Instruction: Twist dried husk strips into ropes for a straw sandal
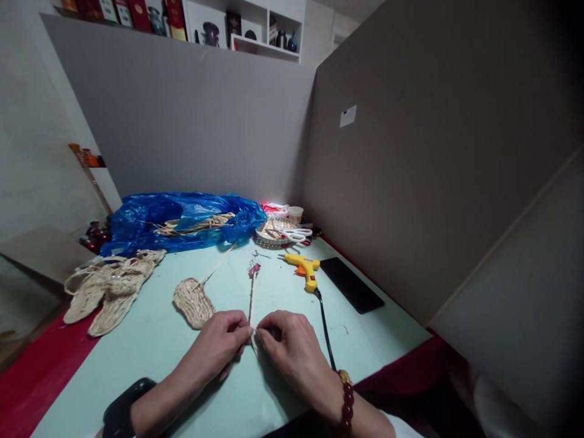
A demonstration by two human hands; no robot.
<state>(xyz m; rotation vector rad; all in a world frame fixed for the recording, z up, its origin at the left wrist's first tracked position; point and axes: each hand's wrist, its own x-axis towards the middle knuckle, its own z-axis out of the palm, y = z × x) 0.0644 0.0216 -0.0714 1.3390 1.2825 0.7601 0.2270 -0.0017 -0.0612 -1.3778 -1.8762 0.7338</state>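
A thin pale braided cord [252, 298] runs toward me down the middle of the table, its far end at a small pink piece with metal wires [254, 268]. My left hand [223, 340] pinches the near end of the cord between thumb and fingers. Right beside it, my right hand [287, 344] is closed with thumb and index fingertip together on the same end, where loose strands hang down. A woven straw sole [194, 302] with a strand trailing from it lies beyond my left hand.
Woven sandals [112, 289] lie at the left, before a blue plastic bag [182, 204]. A yellow glue gun [305, 267] with a black cable, a black phone [351, 285] and white-handled scissors [296, 235] on a round basket [272, 238] are beyond my right hand. Grey partitions [205, 121] enclose the table.
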